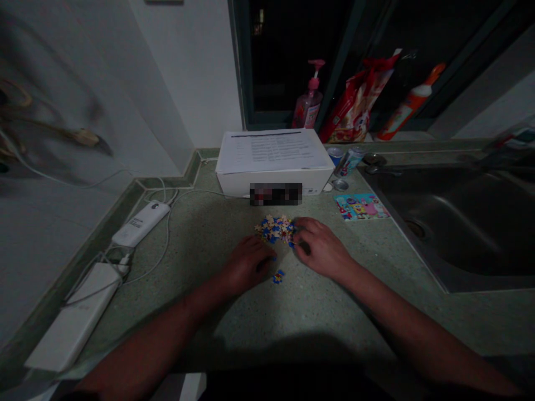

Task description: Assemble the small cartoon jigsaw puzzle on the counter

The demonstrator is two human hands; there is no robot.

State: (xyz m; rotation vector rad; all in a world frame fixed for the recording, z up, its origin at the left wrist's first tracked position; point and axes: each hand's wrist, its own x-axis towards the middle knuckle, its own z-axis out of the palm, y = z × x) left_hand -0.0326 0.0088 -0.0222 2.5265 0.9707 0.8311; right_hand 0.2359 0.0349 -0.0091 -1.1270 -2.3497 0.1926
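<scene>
A pile of small jigsaw puzzle pieces, some blue and some tan, lies on the counter between my hands. My left hand is at the pile's lower left, fingers curled, with a blue puzzle piece at its fingertips. At the right edge of the pile, my right hand rests with thumb and fingers apart, its fingertips touching the outer pieces. A little cluster of blue and yellow puzzle pieces sits apart, nearer to me. Dim light hides the finer detail under the fingers.
Behind the pile stands a white box with printed paper on top. A colourful cartoon picture card lies to the right, before the sink. White power banks and cables are at left. Cans stand beside the box.
</scene>
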